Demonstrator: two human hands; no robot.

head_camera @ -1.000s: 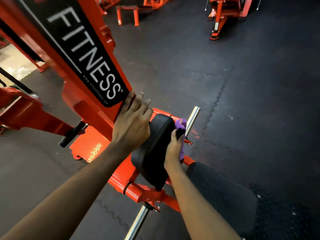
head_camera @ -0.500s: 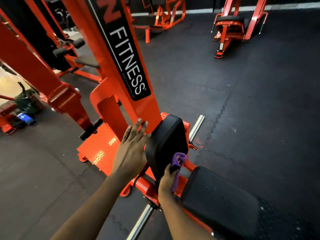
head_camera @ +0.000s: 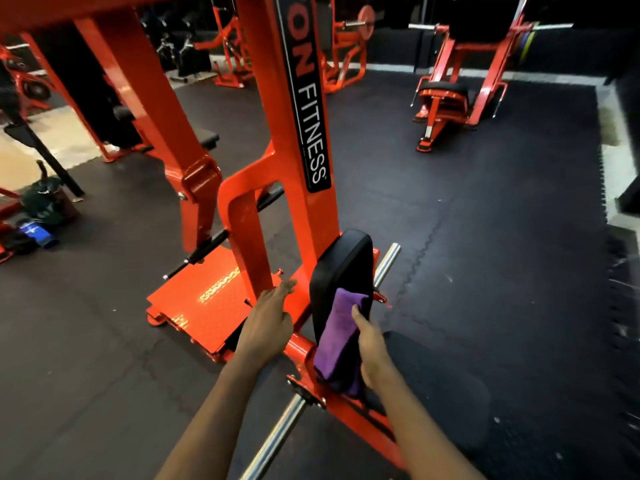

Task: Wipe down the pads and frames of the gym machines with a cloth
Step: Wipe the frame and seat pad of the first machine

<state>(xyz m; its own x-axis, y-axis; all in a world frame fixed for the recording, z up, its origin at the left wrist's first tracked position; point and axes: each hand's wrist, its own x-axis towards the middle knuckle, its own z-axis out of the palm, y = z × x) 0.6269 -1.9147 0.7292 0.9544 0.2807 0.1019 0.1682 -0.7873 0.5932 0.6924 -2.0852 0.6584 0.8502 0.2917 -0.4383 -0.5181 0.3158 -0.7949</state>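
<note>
Gripping purple cloth (head_camera: pixel 337 337) with right hand (head_camera: pixel 372 348) against black pad (head_camera: pixel 341 268); holding left hand (head_camera: pixel 268 323) wide, empty, beside orange frame (head_camera: pixel 311 220). Behind pad: chrome bar (head_camera: pixel 386 263). Far left on floor (head_camera: pixel 485 237): bags (head_camera: pixel 45 206).

Dark rubber mat floor (head_camera: pixel 485 237) (interlocking seams), pale bare floor (head_camera: pixel 52 140) at left, dim black back wall (head_camera: pixel 398 43)

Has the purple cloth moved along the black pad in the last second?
Yes. The cloth has slid down the pad, from its top edge to its lower half, held by the right hand.
</note>
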